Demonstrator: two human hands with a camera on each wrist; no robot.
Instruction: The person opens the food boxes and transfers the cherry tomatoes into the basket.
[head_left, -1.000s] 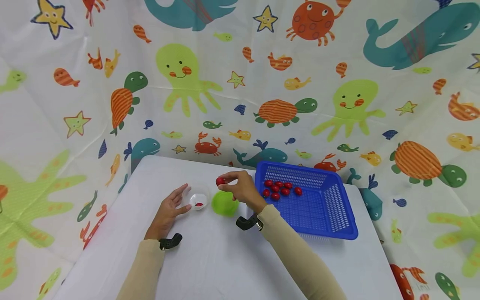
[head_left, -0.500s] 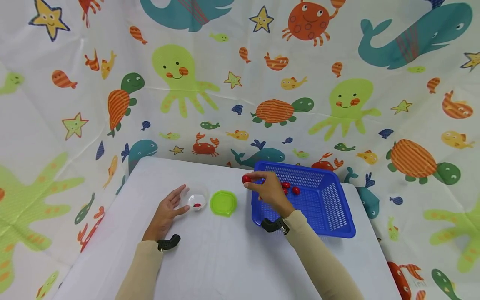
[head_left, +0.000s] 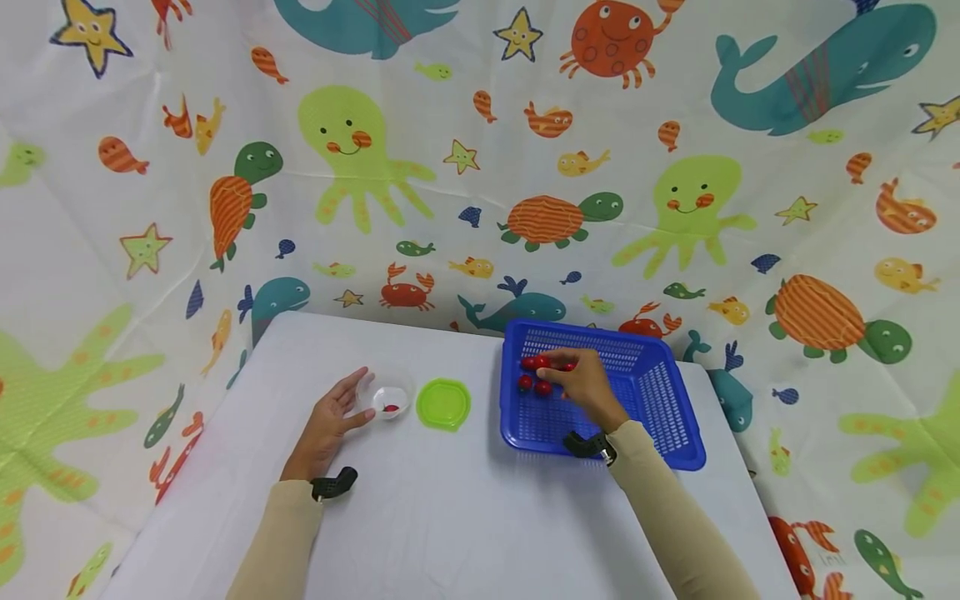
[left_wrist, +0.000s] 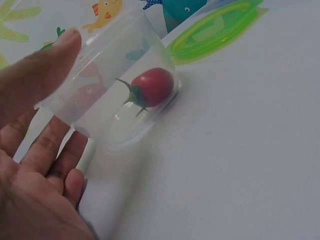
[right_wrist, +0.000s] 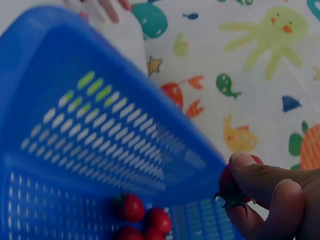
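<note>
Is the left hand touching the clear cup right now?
Touching. The left wrist view shows the left hand with its thumb pressed against the clear cup wall near the rim.

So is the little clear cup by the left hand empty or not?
Not empty. The clear cup holds one red tomato; its green lid lies off beside it.

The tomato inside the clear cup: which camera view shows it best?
The left wrist view: the tomato fills the clear cup, red with its green stem visible. In the head view it is only a tiny red spot beside the left hand. The right wrist view does not show it.
</note>
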